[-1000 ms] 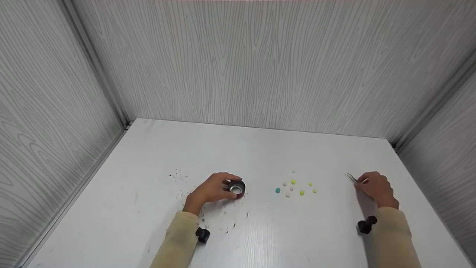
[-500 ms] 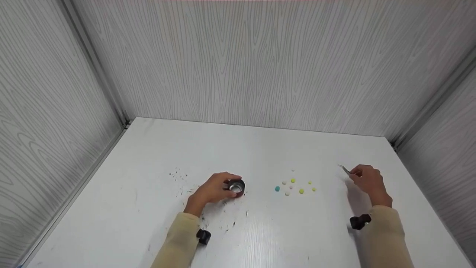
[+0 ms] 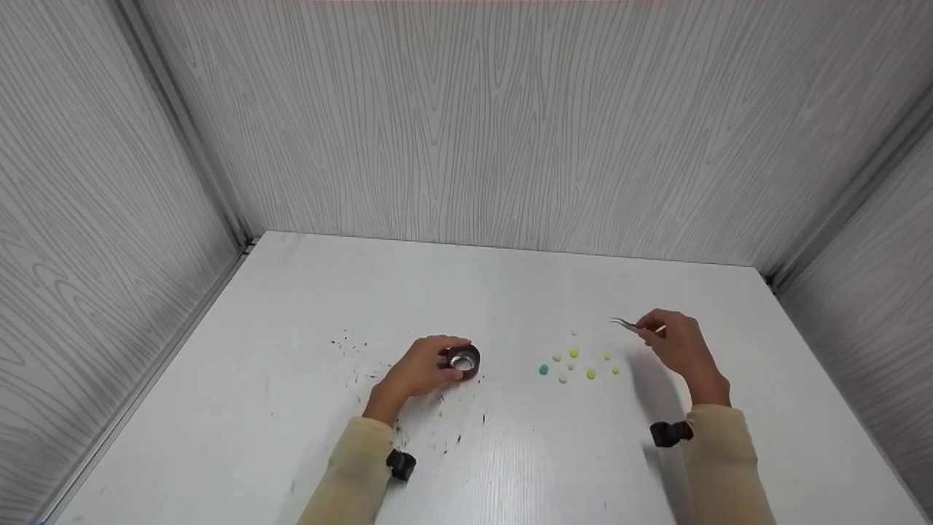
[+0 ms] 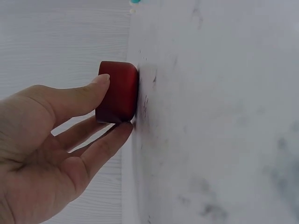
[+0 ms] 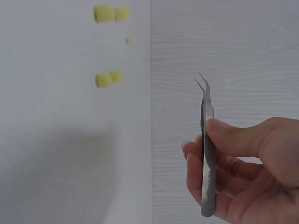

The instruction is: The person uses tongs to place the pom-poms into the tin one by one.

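My left hand (image 3: 421, 367) grips a small round cup (image 3: 471, 370), dark red outside with a silvery inside, its mouth facing up on the table. In the left wrist view, the thumb lies on the cup's red wall (image 4: 120, 91) and the fingers go round behind it. My right hand (image 3: 679, 346) pinches curved-tip metal tweezers (image 5: 208, 154) above the table, with their two points slightly apart and nothing between them. Left of the tweezers lie several small balls: a teal ball (image 3: 544, 370), yellow balls (image 3: 591, 374) and pale balls (image 3: 563, 379).
The white table (image 3: 328, 284) carries dark specks and smudges (image 3: 350, 343) around the left hand. Grey wood-grain panels (image 3: 466, 131) stand at the back and both sides. A black wrist camera (image 3: 670, 434) sits on the right sleeve.
My right hand has moved left and away from me with the tweezers, closer to the balls. The left hand stays in place with the cup, which has tipped slightly.
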A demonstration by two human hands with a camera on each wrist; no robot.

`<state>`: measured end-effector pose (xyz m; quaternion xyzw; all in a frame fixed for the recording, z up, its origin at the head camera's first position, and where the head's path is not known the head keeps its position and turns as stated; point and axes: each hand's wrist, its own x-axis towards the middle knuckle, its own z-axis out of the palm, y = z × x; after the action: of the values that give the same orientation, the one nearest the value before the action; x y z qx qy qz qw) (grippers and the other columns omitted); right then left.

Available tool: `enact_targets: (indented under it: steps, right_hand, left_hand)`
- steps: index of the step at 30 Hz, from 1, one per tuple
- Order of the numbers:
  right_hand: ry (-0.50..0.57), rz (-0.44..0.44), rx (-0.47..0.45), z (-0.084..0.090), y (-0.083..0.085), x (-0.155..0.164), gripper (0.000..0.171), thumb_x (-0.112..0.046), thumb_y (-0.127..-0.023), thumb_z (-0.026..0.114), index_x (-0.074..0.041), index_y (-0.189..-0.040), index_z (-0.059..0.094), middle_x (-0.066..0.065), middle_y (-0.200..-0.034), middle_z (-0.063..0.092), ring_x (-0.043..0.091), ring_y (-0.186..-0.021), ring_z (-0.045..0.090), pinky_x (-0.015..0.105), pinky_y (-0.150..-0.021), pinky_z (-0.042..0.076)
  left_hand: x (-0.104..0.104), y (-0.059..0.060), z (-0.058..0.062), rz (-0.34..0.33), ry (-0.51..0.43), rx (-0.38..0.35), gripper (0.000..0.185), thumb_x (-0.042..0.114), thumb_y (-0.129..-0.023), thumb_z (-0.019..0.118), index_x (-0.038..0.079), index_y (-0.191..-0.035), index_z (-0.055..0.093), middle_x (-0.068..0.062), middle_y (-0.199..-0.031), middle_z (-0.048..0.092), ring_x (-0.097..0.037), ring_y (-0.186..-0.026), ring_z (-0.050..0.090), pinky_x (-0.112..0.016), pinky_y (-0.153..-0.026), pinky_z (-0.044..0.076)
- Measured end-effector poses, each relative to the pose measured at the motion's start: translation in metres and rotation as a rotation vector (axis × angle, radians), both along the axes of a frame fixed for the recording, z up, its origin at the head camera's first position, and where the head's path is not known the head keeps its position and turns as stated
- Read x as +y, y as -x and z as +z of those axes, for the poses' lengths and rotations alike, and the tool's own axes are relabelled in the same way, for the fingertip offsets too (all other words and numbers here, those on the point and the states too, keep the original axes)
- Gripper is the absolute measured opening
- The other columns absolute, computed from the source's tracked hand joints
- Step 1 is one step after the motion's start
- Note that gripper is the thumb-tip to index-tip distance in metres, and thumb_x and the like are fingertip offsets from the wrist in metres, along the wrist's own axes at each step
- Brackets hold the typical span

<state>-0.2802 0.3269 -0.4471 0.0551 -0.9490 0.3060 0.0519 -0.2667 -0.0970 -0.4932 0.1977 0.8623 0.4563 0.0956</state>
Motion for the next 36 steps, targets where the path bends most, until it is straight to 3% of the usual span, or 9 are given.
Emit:
enact_targets:
  steps: [7,17,24,36]
  right_hand:
    - [-0.011,0.113,0.020,-0.005,-0.002,-0.026,0.012,-0.003,-0.098,0.067,-0.002,-0.107,0.076,0.018,-0.105,0.074,0.029,-0.092,0.068,0.034,-0.074,0.054]
    - [0.000,0.165,0.040,-0.008,-0.003,-0.045,0.013,0.001,-0.096,0.067,-0.002,-0.105,0.077,0.016,-0.101,0.075,0.027,-0.090,0.068,0.034,-0.075,0.054]
    - [-0.023,0.195,0.070,-0.017,-0.002,-0.052,0.014,0.004,-0.094,0.069,-0.001,-0.104,0.077,0.016,-0.100,0.074,0.027,-0.088,0.069,0.033,-0.076,0.055]
    - [-0.048,0.227,0.082,-0.025,-0.001,-0.058,0.015,0.007,-0.091,0.070,-0.001,-0.100,0.079,0.015,-0.095,0.075,0.027,-0.087,0.068,0.041,-0.077,0.056]
  left_hand:
    - [0.003,0.003,0.000,0.041,-0.026,-0.004,0.052,-0.001,-0.092,0.073,0.004,-0.142,0.061,-0.021,-0.142,0.063,-0.042,-0.130,0.062,-0.055,-0.114,0.047]
    - [0.014,0.007,0.002,0.073,0.001,-0.039,0.058,0.014,-0.092,0.079,0.010,-0.146,0.059,-0.017,-0.145,0.061,-0.037,-0.133,0.060,-0.052,-0.115,0.046]
    - [0.019,0.008,-0.001,0.078,-0.003,-0.038,0.050,0.012,-0.093,0.077,0.006,-0.140,0.063,-0.020,-0.142,0.061,-0.040,-0.130,0.062,-0.051,-0.109,0.052]
    - [0.015,0.003,-0.003,0.085,0.013,0.020,0.048,0.007,-0.095,0.072,0.004,-0.142,0.061,-0.021,-0.132,0.063,-0.040,-0.129,0.060,-0.053,-0.112,0.049]
